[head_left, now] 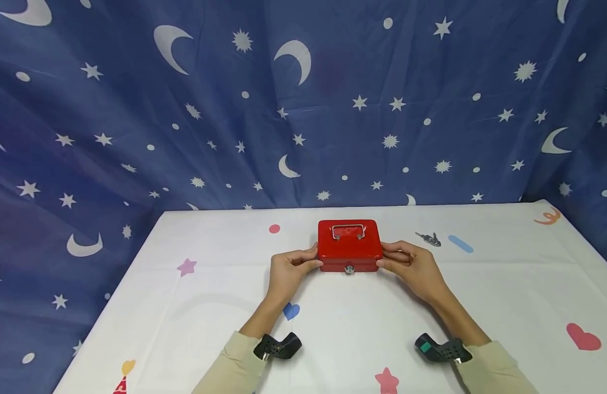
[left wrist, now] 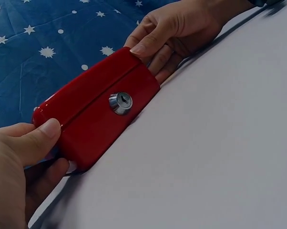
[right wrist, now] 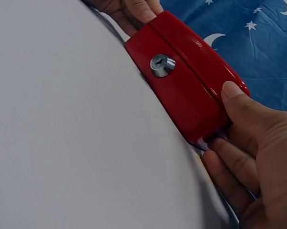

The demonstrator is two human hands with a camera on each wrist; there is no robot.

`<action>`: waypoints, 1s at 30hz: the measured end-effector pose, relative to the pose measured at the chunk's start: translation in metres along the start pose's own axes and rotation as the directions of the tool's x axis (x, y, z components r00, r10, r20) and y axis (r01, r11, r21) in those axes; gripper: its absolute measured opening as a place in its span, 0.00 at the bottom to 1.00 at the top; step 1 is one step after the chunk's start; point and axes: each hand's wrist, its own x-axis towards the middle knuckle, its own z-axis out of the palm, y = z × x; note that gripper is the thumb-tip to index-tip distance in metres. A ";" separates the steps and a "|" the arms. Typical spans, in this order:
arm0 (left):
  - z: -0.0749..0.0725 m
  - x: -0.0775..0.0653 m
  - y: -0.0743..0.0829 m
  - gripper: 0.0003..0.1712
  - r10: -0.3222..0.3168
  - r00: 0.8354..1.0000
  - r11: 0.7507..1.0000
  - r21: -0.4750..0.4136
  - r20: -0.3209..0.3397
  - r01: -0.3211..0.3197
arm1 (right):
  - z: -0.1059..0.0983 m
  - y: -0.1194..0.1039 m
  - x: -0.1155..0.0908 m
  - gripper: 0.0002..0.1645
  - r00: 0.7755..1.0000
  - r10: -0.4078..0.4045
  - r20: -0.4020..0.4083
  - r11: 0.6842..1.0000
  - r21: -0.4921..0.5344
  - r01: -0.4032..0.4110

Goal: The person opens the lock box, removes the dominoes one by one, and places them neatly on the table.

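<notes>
Beige sleeves point(head_left: 230, 365) are slanting over the desk point(head_left: 352, 328), where the left hand point(head_left: 285, 272) and right hand point(head_left: 417, 273) are holding a red cash box point(head_left: 346, 250) near the far edge, fingers point(right wrist: 236, 162) clamped on both ends, probably the surest grip on stiff, slick metal.

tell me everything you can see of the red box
The glossy red rectangular rounded-corner box looks like painted metal. Its lid is closed; a thin silver wire handle lies on top, and a round silver lock with an empty keyhole sits mid-front. It is upright near the far edge of the white patterned tabletop, lock facing the person, its ends gripped by the left hand and right hand.
</notes>
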 end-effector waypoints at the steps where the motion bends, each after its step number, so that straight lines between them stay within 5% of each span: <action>1: 0.000 0.000 0.000 0.15 0.000 1.000 1.000 -0.002 0.001 0.000 | 0.000 0.000 0.000 0.29 1.000 -0.005 0.002 1.000 0.002 0.005; 30: -0.011 -0.016 0.004 0.12 -0.005 0.999 0.999 -0.039 0.050 0.007 | -0.003 0.000 -0.008 0.27 0.998 -0.007 0.056 0.999 0.047 0.004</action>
